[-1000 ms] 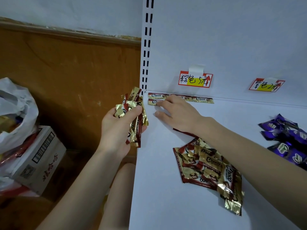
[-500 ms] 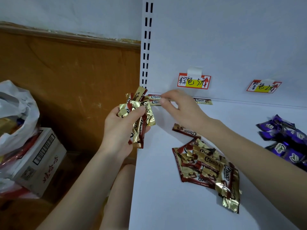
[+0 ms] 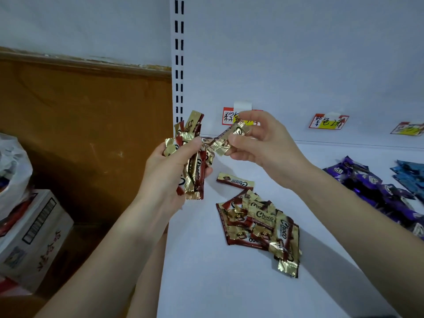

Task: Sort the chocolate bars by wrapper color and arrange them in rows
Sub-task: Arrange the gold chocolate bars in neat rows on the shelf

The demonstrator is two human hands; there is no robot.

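Left hand [image 3: 169, 171], fingers and thumb curled round a fanned bundle of gold-and-brown bars [image 3: 195, 173], held upright at the left edge of the white shelf [image 3: 229, 290]. Right hand [image 3: 259, 143], at 2 o'clock of the left, thumb and fingertips pinching a single gold bar [image 3: 231, 134] by its upper end; this bar slants down toward 8 o'clock, and whether its lower crimped end touches the bundle cannot be told. On the shelf, at 4 o'clock of the left hand, a lone bar [image 3: 235, 180] lies flat, logo up; at 5 o'clock of it, just apart, a loose heap of gold-and-brown bars [image 3: 259, 228], overlapping and unaligned. At 3 o'clock, near the right edge of view, a pile of purple bars [image 3: 371, 187] with blue bars [image 3: 410, 173] beyond, partly cut off. On the back panel, handwritten price labels: the first label [image 3: 228, 115] partly hidden behind the right hand, the second label [image 3: 328, 121] at its 3 o'clock. Slotted upright [image 3: 179, 65] at 12 o'clock of the left hand. At 8 o'clock, below shelf level, a cardboard box [image 3: 34, 232] and a white plastic bag [image 3: 13, 173] before a brown wall [image 3: 91, 111]
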